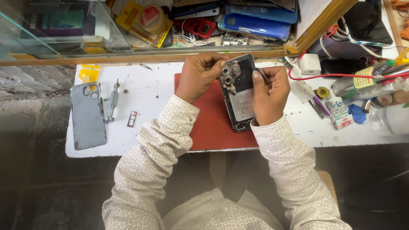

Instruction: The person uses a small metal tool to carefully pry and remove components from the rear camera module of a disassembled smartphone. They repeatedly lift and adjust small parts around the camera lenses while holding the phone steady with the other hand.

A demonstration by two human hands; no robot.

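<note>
I am holding an opened phone [237, 91] with its back removed, camera rings and inner boards showing, raised just above the red mat [204, 123] at the centre of the white worktop [153, 98]. My left hand [198, 76] is pinching the phone's top edge near the camera rings, fingers closed on it; my right hand [270, 93] is wrapping its long side and, by the look of it, also gripping thin tweezers [263, 76] whose tip is pointing in at the upper part. I judge the step in hand to be work on a small part by the camera cluster; the next move calls for a steady hold and fine tip placement. Out at nine o'clock the grey back cover [87, 116] is lying flat, with a small metal tool [113, 102] and a card tray [132, 119] just beside it. At three o'clock bottles and a red wire [341, 76] are crowding the worktop.
</note>
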